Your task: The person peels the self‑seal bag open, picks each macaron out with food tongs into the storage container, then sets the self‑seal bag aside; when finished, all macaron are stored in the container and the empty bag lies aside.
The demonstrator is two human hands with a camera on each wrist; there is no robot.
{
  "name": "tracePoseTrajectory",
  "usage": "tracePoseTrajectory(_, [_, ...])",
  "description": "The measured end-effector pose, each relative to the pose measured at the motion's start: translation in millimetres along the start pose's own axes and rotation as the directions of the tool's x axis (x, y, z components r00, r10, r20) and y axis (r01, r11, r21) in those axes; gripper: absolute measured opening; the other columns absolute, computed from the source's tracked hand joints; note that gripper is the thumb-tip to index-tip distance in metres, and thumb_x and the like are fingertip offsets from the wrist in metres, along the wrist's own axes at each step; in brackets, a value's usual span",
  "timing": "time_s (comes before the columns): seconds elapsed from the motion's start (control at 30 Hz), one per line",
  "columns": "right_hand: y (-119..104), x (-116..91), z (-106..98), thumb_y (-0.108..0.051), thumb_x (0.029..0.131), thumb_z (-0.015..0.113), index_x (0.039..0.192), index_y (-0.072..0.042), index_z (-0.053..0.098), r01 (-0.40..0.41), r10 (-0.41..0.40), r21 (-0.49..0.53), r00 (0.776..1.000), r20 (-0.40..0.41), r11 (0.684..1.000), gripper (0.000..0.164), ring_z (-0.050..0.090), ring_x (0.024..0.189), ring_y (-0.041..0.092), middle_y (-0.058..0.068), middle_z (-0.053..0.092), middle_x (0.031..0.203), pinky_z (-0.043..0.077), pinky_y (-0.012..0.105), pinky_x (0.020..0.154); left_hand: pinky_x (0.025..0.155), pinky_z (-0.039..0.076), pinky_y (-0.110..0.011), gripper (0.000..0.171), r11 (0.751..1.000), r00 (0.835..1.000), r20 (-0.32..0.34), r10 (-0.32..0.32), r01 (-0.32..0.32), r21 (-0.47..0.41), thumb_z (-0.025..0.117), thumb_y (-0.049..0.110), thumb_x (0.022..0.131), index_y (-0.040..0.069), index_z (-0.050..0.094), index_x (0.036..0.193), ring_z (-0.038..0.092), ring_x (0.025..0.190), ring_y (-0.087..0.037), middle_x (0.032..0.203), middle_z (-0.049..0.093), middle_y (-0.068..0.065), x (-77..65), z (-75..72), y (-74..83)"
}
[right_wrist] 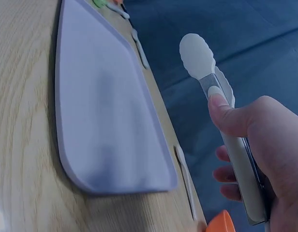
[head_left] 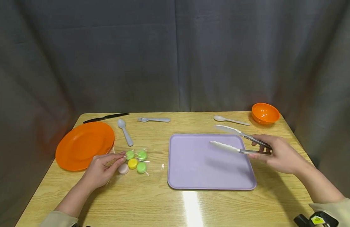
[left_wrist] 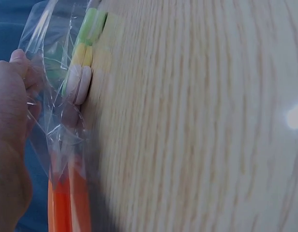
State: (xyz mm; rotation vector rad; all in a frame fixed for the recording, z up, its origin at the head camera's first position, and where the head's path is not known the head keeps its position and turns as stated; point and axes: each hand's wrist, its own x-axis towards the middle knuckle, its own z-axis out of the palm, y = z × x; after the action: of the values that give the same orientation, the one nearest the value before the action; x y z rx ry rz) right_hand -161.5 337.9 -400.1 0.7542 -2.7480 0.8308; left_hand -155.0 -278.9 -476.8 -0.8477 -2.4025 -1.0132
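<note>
In the head view my left hand (head_left: 102, 168) pinches the edge of a clear plastic bag (head_left: 155, 160) on the left of the table. Inside the bag lie several macarons, green, yellow and pale; one is the yellow macaron (head_left: 132, 163). The left wrist view shows the film bunched at my fingertips, above the pale macaron (left_wrist: 80, 84). My right hand (head_left: 282, 154) grips metal tongs (head_left: 255, 151) with white scalloped tips, held above the right side of a lilac tray (head_left: 189, 179). The tongs' arms are spread, with nothing between the tips.
An orange plate (head_left: 84, 145) lies at the left, partly behind the bag. Along the back are a black knife (head_left: 107, 117), a grey spoon (head_left: 125, 132), a grey fork (head_left: 154, 119), a white spoon (head_left: 231, 120) and an orange bowl (head_left: 265, 114). Grey curtains (head_left: 135, 63) enclose the table.
</note>
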Motion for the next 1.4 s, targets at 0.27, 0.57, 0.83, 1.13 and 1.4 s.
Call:
tracePoseTrajectory(0.27, [-15.0,18.7,21.4,-0.025,0.085,0.093,0.112,-0.014,0.073,0.034,-0.035,0.025,0.997,0.073,0.999,0.035,0.049,0.065,0.006,-0.013,0.056,0.077,0.04,0.024,0.054,0.099,0.05,-0.016,0.024,1.0,1.0,0.011,-0.01,0.01,-0.017,0.083,-0.009,0.085,0.002,0.082,0.107,0.076,0.104,-0.025,0.112,0.079,-0.01,1.9,0.3,-0.1])
tracePoseTrajectory(0.57, [-30.9,42.3,55.5,-0.027,0.087,0.091,0.111,-0.018,0.074,0.072,-0.077,0.038,0.987,0.141,0.997,0.031,0.049,0.064,0.006,-0.013,0.058,0.08,0.043,0.026,0.056,0.097,0.051,-0.015,0.026,1.0,1.0,0.0,0.009,-0.009,-0.011,0.083,-0.011,0.085,0.002,0.082,0.106,0.077,0.103,-0.025,0.111,0.079,-0.011,1.6,1.5,-3.0])
tracePoseTrajectory(0.83, [-52.6,66.1,83.2,-0.03,0.084,0.093,0.115,-0.013,0.077,0.157,-0.158,0.018,0.976,0.149,0.987,0.039,0.049,0.063,0.004,-0.012,0.061,0.078,0.044,0.026,0.057,0.101,0.049,-0.015,0.024,1.0,1.0,0.015,-0.014,0.014,-0.018,0.083,-0.008,0.087,0.002,0.082,0.108,0.076,0.105,-0.027,0.114,0.079,-0.009,1.0,1.6,-2.0])
tracePoseTrajectory(1.13, [-74.1,86.3,109.3,-0.036,0.087,0.09,0.124,-0.008,0.075,0.179,-0.179,0.023,0.956,0.232,0.984,0.048,0.05,0.066,0.004,-0.011,0.06,0.079,0.045,0.029,0.064,0.098,0.05,-0.015,0.023,0.999,0.999,0.023,-0.026,0.026,-0.027,0.082,-0.009,0.087,0.002,0.082,0.108,0.076,0.106,-0.027,0.114,0.079,-0.01,1.0,0.7,-0.5])
tracePoseTrajectory(1.4, [-89.2,102.8,130.9,-0.039,0.088,0.088,0.127,-0.006,0.074,0.227,-0.218,-0.008,0.942,0.255,0.974,0.053,0.057,0.074,0.007,-0.006,0.071,0.092,0.053,0.033,0.073,0.099,0.05,-0.015,0.024,1.0,1.0,0.019,-0.011,0.011,-0.012,0.082,-0.008,0.086,0.001,0.082,0.108,0.076,0.105,-0.027,0.114,0.079,-0.01,2.0,-0.2,0.8])
